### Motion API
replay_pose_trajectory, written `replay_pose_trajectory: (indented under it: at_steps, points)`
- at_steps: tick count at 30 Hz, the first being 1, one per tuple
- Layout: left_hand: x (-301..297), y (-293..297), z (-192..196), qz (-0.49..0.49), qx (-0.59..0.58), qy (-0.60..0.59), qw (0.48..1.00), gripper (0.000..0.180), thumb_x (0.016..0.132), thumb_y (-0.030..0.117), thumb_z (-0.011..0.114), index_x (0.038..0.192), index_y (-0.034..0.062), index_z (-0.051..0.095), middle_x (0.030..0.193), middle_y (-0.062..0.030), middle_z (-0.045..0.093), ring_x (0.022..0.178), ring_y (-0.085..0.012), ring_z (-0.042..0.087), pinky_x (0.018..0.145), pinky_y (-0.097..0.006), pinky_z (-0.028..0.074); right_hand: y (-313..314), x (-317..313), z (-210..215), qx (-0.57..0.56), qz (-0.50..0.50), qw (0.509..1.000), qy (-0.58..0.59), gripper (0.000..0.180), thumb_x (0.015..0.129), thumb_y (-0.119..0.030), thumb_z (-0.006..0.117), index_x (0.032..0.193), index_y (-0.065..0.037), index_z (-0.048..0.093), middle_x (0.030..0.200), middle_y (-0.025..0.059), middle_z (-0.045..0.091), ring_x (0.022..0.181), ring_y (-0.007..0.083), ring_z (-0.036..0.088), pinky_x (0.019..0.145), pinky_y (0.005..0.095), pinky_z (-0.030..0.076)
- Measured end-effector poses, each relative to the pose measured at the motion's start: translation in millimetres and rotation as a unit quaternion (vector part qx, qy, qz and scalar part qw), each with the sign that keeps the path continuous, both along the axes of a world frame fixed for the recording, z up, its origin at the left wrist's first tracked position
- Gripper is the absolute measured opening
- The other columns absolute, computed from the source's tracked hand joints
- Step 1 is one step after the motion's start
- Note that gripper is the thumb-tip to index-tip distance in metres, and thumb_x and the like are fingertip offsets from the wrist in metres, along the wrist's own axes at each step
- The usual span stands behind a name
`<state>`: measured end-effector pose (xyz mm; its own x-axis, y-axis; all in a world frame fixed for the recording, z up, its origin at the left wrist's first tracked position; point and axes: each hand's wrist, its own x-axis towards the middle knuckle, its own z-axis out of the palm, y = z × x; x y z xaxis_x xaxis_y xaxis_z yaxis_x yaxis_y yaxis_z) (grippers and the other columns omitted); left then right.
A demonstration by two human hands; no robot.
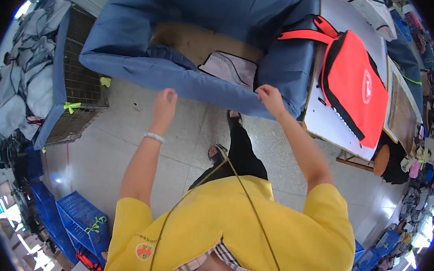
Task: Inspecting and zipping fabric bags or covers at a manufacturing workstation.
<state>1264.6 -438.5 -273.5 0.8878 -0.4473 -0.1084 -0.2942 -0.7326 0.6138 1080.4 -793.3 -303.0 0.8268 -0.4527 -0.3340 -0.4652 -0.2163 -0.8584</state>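
In front of me is a large bin lined with blue cloth [200, 85], its brown bottom partly showing. A pale grey fabric piece with dark edging [227, 68] lies inside. My left hand [165, 109] is at the lower edge of the near rim, fingers curled together; whether they grip anything cannot be made out. My right hand [272, 100] is closed at the rim's right part, thumb and fingers pinching the blue cloth. To the right, a red backpack with black trim [354, 84] lies on a white tabletop [335, 131], its straps toward the bin.
At left stands a wire cage cart [78, 75] with grey fabric pieces [33, 67] heaped behind it. Blue plastic crates [83, 219] are at lower left. A round brown stool seat [382, 159] sits below the table. Grey floor [100, 152] lies between.
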Motion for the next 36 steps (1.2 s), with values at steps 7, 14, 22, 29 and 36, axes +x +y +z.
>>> replay_pose_trajectory:
  at_steps: [7,14,22,29,36]
  points:
    - [59,-148,-43,0.049,0.031,-0.158,0.986,0.023,0.087,0.027,0.065,0.105,0.0125,0.062,0.131,-0.0066,0.057,0.131,-0.0303,0.044,0.110,-0.056,0.026,-80,109,-216,-0.115,-0.018,0.937,0.328,0.038,0.082,-0.034,0.066,0.094,0.002,0.072,0.104,0.0224,0.070,0.099,0.0344,0.069,0.082,0.0414,0.055]
    - [68,-165,-49,0.167,0.179,-0.121,0.962,0.013,0.084,0.021,0.063,0.097,0.0172,0.065,0.128,0.0011,0.060,0.128,-0.0257,0.046,0.114,-0.057,0.008,-45,79,-365,-0.076,-0.161,0.859,0.479,0.061,0.079,-0.043,0.071,0.115,0.006,0.066,0.119,0.0269,0.064,0.117,0.0369,0.060,0.096,0.0396,0.050]
    - [72,-161,-49,0.182,0.179,-0.131,0.958,0.008,0.085,0.018,0.061,0.091,0.0162,0.064,0.118,0.0024,0.063,0.121,-0.0242,0.051,0.113,-0.058,0.011,-56,194,-293,0.348,-0.131,0.901,0.223,0.047,0.082,-0.027,0.072,0.115,0.005,0.062,0.098,0.0124,0.069,0.084,0.0249,0.066,0.069,0.0384,0.053]
    - [63,-136,-50,0.265,0.020,-0.186,0.946,0.015,0.088,0.015,0.060,0.102,0.0142,0.062,0.125,-0.0037,0.058,0.122,-0.0241,0.050,0.110,-0.053,0.029,-86,296,-40,0.444,-0.024,0.896,-0.013,0.025,0.084,-0.011,0.067,0.107,-0.002,0.062,0.096,0.0077,0.068,0.084,0.0192,0.066,0.075,0.0321,0.052]
    - [8,-36,66,0.469,-0.558,0.221,0.648,0.040,0.100,0.038,0.050,0.122,0.0037,0.054,0.121,-0.0128,0.059,0.114,-0.0303,0.058,0.094,-0.046,0.051,-45,198,242,0.351,0.129,0.916,-0.143,0.032,0.084,-0.008,0.064,0.114,0.003,0.060,0.105,0.0131,0.067,0.091,0.0232,0.067,0.079,0.0363,0.055]
